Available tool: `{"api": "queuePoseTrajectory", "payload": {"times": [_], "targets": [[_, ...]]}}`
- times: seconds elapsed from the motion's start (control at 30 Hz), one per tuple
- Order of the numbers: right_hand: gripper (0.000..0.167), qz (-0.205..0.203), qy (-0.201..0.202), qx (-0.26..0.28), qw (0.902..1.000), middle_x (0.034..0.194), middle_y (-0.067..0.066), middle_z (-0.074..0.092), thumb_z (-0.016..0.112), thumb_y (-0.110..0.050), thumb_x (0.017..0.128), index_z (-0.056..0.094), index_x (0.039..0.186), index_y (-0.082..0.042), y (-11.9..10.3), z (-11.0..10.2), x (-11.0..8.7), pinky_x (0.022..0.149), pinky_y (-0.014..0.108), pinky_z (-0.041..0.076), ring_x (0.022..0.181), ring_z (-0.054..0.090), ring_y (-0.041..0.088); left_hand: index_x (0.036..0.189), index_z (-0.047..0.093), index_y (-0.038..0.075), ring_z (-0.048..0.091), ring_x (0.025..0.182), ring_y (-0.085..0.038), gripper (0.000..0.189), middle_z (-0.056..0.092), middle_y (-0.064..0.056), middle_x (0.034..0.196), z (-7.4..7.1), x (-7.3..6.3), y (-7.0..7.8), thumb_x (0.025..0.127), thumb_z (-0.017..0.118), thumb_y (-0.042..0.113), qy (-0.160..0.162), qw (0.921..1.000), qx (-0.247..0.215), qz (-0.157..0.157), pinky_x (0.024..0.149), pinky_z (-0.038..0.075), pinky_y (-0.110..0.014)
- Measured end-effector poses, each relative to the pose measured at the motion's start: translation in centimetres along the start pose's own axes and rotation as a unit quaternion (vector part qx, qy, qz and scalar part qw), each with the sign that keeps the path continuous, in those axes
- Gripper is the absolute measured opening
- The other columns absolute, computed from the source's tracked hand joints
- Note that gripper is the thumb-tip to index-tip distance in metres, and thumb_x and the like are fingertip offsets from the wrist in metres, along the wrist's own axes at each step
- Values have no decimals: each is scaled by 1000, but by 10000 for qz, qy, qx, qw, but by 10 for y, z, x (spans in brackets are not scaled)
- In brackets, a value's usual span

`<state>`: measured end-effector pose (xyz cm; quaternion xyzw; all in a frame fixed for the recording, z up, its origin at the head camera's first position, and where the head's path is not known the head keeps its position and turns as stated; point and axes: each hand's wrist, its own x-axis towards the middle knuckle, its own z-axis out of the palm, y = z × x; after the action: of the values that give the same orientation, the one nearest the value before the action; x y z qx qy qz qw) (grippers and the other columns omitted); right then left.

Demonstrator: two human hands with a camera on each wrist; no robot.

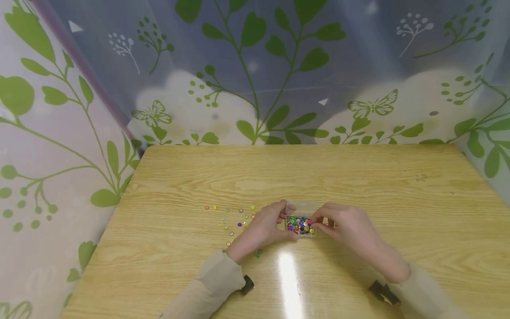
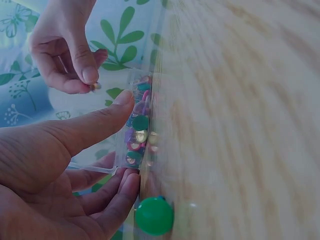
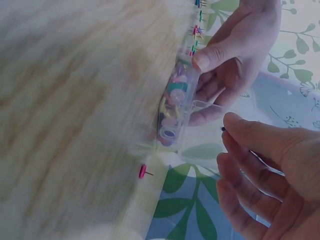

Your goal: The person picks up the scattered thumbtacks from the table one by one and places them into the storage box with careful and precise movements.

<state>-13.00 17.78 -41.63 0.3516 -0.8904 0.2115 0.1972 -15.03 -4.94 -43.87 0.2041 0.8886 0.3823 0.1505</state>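
Note:
A small clear plastic box (image 1: 304,236) lies on the table with its lid (image 1: 301,206) raised at the far side. Many colourful thumbtacks (image 1: 299,225) fill it. My left hand (image 1: 264,226) grips the box from its left end, thumb on the near side and fingers behind. Over the right end of the box is my right hand (image 1: 348,223). Its thumb and forefinger pinch a thumbtack (image 2: 95,87), mostly covered by the fingertips. In the right wrist view only a dark speck of it shows.
Several loose thumbtacks (image 1: 231,233) lie scattered on the wooden table (image 1: 179,177) left of my left hand. A green thumbtack (image 2: 154,216) is close by the left fingers, and a pink one (image 3: 143,171) lies near the box. A patterned curtain (image 1: 255,88) hangs behind the table.

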Motion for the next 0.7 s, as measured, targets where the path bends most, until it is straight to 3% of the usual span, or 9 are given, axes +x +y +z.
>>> {"api": "queuePoseTrajectory", "payload": {"times": [0.2,0.4,0.7], "targets": [[23,-59,125,140,9998,79,-5,74,88,-4,72,77,89,-16,2,-1,-3,45,8,37,54,49,-5,130,59,11,61,114,-20,62,65,-5,129,0,0,1,79,88,30,-13,10000,8,5,98,52,-29],[25,178,138,-180,9996,83,-4,75,86,-2,74,76,92,-16,13,-9,-4,48,15,43,58,59,3,130,60,12,61,114,-20,63,65,-4,128,0,0,1,78,88,32,12,10000,0,-48,98,52,-30],[14,946,-1134,-417,9882,84,-6,74,85,-14,79,76,88,-19,23,-9,-11,48,18,43,62,61,5,131,59,12,61,114,-20,62,64,-4,128,0,-1,0,78,88,30,-15,9999,-46,-106,98,52,-30]]}}
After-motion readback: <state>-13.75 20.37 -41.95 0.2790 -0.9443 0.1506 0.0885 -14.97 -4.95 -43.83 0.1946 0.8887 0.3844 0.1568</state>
